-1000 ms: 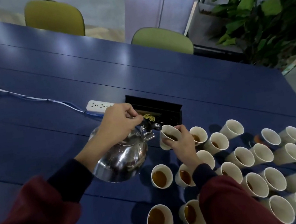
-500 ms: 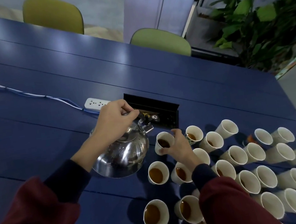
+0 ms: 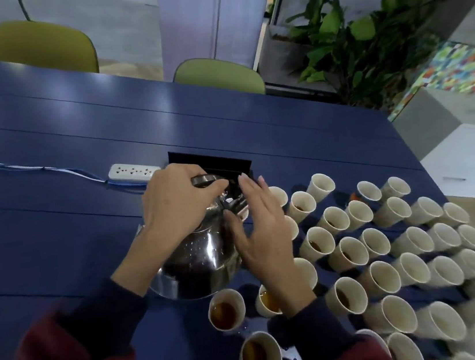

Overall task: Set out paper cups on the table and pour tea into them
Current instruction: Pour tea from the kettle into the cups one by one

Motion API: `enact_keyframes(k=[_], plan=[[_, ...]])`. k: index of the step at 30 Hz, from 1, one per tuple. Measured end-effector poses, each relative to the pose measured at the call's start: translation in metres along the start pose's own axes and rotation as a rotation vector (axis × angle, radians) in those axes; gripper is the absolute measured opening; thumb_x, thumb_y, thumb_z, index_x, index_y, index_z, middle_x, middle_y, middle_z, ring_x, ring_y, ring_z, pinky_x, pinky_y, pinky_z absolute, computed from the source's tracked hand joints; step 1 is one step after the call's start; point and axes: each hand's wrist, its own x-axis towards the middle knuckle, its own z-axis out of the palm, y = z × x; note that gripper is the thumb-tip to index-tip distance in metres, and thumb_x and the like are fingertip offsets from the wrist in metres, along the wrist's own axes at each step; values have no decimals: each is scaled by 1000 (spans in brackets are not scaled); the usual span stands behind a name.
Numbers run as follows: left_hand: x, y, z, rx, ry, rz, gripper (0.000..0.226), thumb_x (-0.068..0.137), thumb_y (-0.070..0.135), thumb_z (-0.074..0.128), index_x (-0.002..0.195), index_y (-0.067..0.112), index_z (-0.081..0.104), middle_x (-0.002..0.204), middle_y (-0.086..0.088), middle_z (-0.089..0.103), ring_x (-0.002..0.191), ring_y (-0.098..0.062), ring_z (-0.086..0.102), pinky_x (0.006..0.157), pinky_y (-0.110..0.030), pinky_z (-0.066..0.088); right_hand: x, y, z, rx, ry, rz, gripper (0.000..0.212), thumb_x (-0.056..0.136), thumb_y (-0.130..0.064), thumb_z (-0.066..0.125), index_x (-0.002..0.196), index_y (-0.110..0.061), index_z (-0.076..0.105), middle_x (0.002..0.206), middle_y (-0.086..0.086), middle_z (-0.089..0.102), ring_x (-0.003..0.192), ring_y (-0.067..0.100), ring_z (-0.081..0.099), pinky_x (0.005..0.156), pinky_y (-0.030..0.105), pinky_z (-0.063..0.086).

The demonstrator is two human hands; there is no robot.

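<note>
A shiny steel kettle (image 3: pixel 194 264) hangs tilted above the blue table (image 3: pixel 55 228), held by its top handle in my left hand (image 3: pixel 177 205). My right hand (image 3: pixel 259 231) is flat and open against the kettle's spout side, fingers spread, holding nothing. Several white paper cups (image 3: pixel 390 250) stand in rows to the right. The cups nearest me hold brown tea, such as one cup (image 3: pixel 225 309) below the kettle and another (image 3: pixel 261 358) in front of it. Cups further right look empty or barely filled. My right hand hides the cups behind it.
A white power strip (image 3: pixel 132 172) with a blue cable lies left of a black cable hatch (image 3: pixel 213 163) in the tabletop. Two green chairs (image 3: pixel 43 46) stand at the far edge. Potted plants (image 3: pixel 356 34) and a white cabinet (image 3: pixel 469 158) are off to the right.
My right hand let go of the cup it was holding under the spout and moved onto the kettle's side, open. The kettle moved slightly right, toward the cups.
</note>
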Motion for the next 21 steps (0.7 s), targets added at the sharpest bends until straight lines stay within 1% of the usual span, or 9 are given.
enact_keyframes(k=[2, 5, 8, 10, 12, 13, 16, 20, 21], plan=[[-15, 15, 4, -28, -14, 14, 30, 80, 53, 74, 68, 26, 71, 58, 10, 63, 64, -5, 59, 57, -24, 41, -12, 3, -2, -50, 38, 2, 61, 100, -41, 52, 153, -13, 40, 161, 1, 37, 154, 17, 18, 122, 49, 28], [-37, 37, 12, -32, -31, 40, 30, 82, 50, 73, 67, 24, 72, 57, 8, 64, 61, -4, 60, 58, -25, 48, -24, 6, -17, -20, 63, 92, 69, 98, -50, 45, 155, -12, 34, 164, 0, 29, 153, 9, 12, 124, 35, 21], [-53, 64, 25, -40, -7, 54, 30, 82, 51, 71, 67, 25, 71, 58, 8, 64, 61, -6, 60, 60, -34, 52, -28, 18, -44, -15, 124, 122, 66, 96, -51, 50, 150, -13, 46, 159, 1, 41, 147, 6, 29, 116, 24, 29], [-65, 85, 34, -64, 15, 72, 29, 83, 52, 70, 69, 26, 72, 60, 9, 65, 64, -9, 61, 64, -36, 52, -27, 31, -66, 11, 148, 141, 49, 95, -46, 59, 133, -15, 60, 133, -1, 65, 124, 12, 58, 98, 19, 45], [-82, 108, 44, -67, 42, 82, 28, 84, 52, 69, 71, 27, 74, 61, 8, 65, 64, -9, 61, 66, -37, 52, -28, 42, -94, 95, 169, 158, 31, 91, -45, 64, 111, -21, 66, 95, -11, 71, 84, 8, 66, 71, 18, 46], [-88, 117, 48, -75, 51, 82, 29, 85, 52, 69, 73, 26, 74, 62, 8, 66, 64, -9, 61, 67, -37, 52, -29, 47, -107, 129, 175, 163, 28, 90, -47, 65, 106, -23, 67, 87, -13, 71, 75, 4, 65, 66, 17, 46], [-98, 136, 65, -168, 66, 28, 33, 85, 51, 68, 71, 21, 73, 61, 6, 66, 62, -10, 63, 63, -38, 54, -32, 59, -139, 183, 113, 196, 25, 90, -42, 71, 110, -28, 68, 87, -19, 72, 81, -4, 67, 69, 11, 46], [-110, 153, 99, -288, 39, -96, 39, 87, 45, 65, 69, 11, 68, 60, -3, 64, 63, -20, 63, 66, -42, 53, -41, 80, -167, 250, -58, 267, 26, 93, -43, 67, 115, -32, 61, 96, -11, 73, 86, 7, 68, 79, 36, 56], [-114, 155, 105, -337, 16, -131, 37, 87, 45, 64, 73, 11, 69, 63, -3, 65, 66, -19, 64, 68, -42, 54, -45, 81, -171, 257, -85, 285, 28, 93, -47, 65, 118, -35, 60, 101, -13, 72, 91, 6, 68, 83, 38, 56]])
